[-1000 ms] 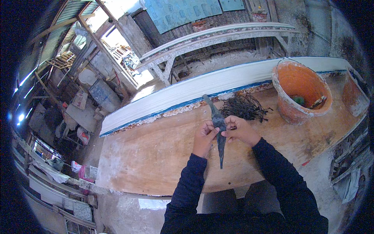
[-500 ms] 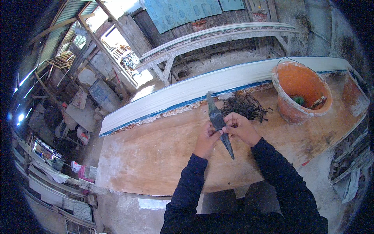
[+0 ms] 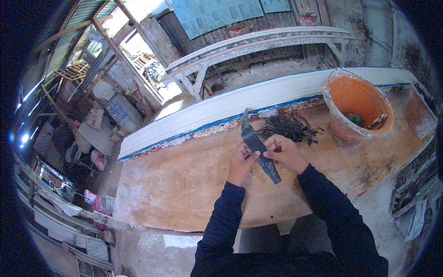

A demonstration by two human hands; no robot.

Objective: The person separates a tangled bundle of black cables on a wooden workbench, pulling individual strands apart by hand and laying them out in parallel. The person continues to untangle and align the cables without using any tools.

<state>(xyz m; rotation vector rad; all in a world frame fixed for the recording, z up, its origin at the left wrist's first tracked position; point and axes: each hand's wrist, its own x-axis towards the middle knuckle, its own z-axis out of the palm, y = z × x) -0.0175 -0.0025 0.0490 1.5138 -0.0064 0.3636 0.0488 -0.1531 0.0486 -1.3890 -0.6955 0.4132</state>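
Both hands hold a long, dark, flat strip [image 3: 252,138] slantwise above the wooden board. Its far end tapers to a greyish-green point, and its near end looks blunt. My left hand [image 3: 241,165] is closed on the strip's left side, with the thumb on its face. From the right, my right hand [image 3: 287,154] pinches it near the middle, the two thumbs close together. Just beyond my right hand lies a tangled heap of thin black strips [image 3: 290,126] on the board. What the strip is made of I cannot tell.
The wooden board [image 3: 184,189] spans the front. Along its far edge runs a long white moulding [image 3: 221,107] with a blue lower edge. An orange bucket [image 3: 336,127] with a green item inside stands at the right. Further back is a white-topped bench [image 3: 258,45].
The dark strip has turned in my fingers: its near end, narrow and pointed before, now shows wider and blunt. Its far tip has shifted slightly left. My hands have barely moved.
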